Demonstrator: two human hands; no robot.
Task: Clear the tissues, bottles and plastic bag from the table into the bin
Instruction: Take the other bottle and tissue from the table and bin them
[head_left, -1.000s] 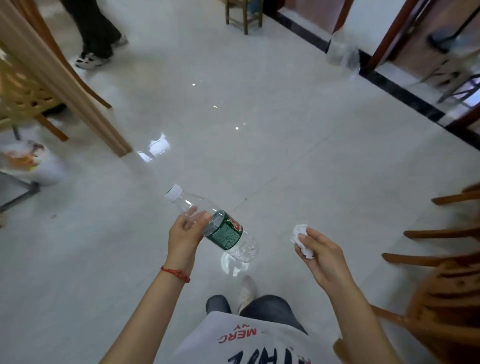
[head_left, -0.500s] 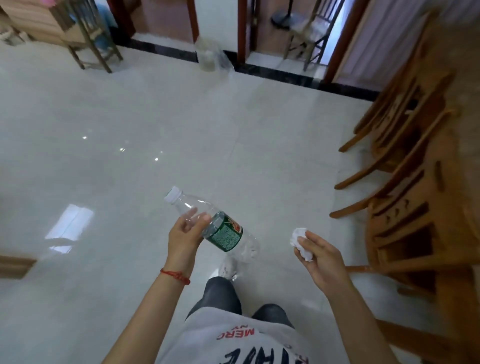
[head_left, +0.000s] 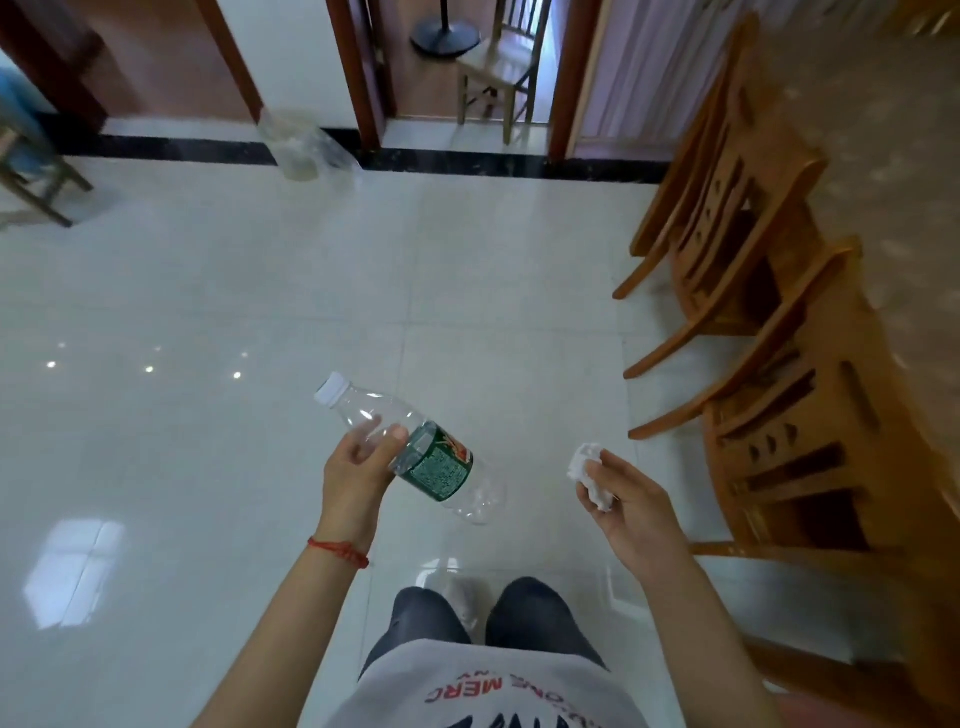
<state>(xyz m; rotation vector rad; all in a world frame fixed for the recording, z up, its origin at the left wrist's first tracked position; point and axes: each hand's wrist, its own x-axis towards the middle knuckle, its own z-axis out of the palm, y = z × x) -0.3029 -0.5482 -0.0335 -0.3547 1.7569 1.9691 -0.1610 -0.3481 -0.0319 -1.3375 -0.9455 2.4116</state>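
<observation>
Bin (head_left: 297, 145) blurred, hands (head_left: 353, 467) holding bottle (head_left: 415, 447), tissue (head_left: 589, 475)

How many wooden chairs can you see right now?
4: two side by side along the right edge, one through the doorway at the top, one partly cut off at far left. Others may be hidden.

Shirt (head_left: 483, 680): red "MERC", upside down; bottle label (head_left: 441, 465) unreadable.

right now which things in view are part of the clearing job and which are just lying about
Part of the job:
- plastic bottle, gripped by the left hand
- crumpled tissue, held in the right hand
- bin with a clear liner, by the far wall

Just around:
- wooden chairs on the right
- chair in the doorway
- fan base
</observation>
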